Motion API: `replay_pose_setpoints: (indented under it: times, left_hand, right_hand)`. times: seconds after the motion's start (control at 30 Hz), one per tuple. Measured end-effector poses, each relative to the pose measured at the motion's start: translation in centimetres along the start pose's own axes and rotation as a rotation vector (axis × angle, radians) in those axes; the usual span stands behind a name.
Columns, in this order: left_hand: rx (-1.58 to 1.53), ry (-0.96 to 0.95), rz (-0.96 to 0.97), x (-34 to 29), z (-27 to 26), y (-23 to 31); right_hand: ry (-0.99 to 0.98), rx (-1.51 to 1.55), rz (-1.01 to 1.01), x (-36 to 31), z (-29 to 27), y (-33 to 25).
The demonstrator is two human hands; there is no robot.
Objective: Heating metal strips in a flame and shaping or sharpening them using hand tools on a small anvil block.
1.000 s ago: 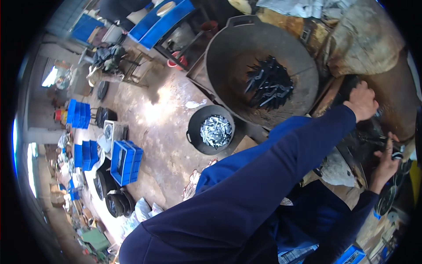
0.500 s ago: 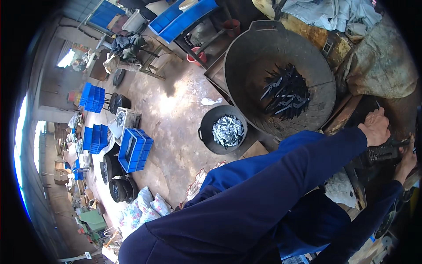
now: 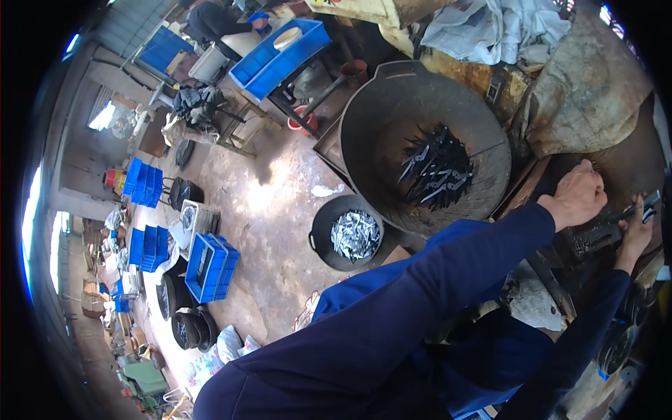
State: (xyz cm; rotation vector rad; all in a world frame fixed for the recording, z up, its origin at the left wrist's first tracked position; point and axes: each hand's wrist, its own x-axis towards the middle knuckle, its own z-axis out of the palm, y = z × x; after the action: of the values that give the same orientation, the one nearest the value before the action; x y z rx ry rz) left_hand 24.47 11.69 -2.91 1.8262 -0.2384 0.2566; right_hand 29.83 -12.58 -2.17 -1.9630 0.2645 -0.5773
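Note:
My left hand (image 3: 577,196) is closed, its fingers curled together above a dark, grimy work surface (image 3: 623,164) at the right. Whatever it pinches is hidden by the fingers. Lower and farther right, my right hand (image 3: 635,236) is wrapped round a metal tool (image 3: 649,201) with a greyish, shiny upper part; its exact kind does not show. A blackened metal block (image 3: 589,240) lies between the two hands. To the left of them stands a big dark pan (image 3: 367,140), with a heap of black plier-like metal parts (image 3: 437,168) in it.
A smaller black basin (image 3: 320,245) of shiny metal pieces (image 3: 355,234) stands on the floor. Stained sacking (image 3: 584,91) hangs beyond my hands. Blue crates (image 3: 213,269) are at the left, and a blue tray (image 3: 280,63) is on a stand. A person (image 3: 213,24) in dark clothing is at the back.
The view has shifted, so the pan and basin sit lower and more to the left. My right hand has risen, and its metal tool now shows. The thin tip above my left hand no longer shows.

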Motion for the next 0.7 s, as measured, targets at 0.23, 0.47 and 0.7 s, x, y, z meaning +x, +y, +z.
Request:
replay_pose_setpoints:
  times: [0.23, 0.47, 0.7]
  left_hand:
    - [0.155, -0.074, 0.025, -1.1, -8.8, -1.7]
    - [0.56, -0.125, -0.162, -6.2, -19.5, -10.8]
    - [0.829, -0.263, -0.412, -11.2, -24.8, -17.5]
  right_hand:
    - [0.011, 0.013, -0.053, -0.7, 0.3, -0.2]
    - [0.013, -0.005, -0.049, -1.0, 0.6, -0.6]
    - [0.005, 0.014, -0.044, -1.5, 0.6, -1.9]
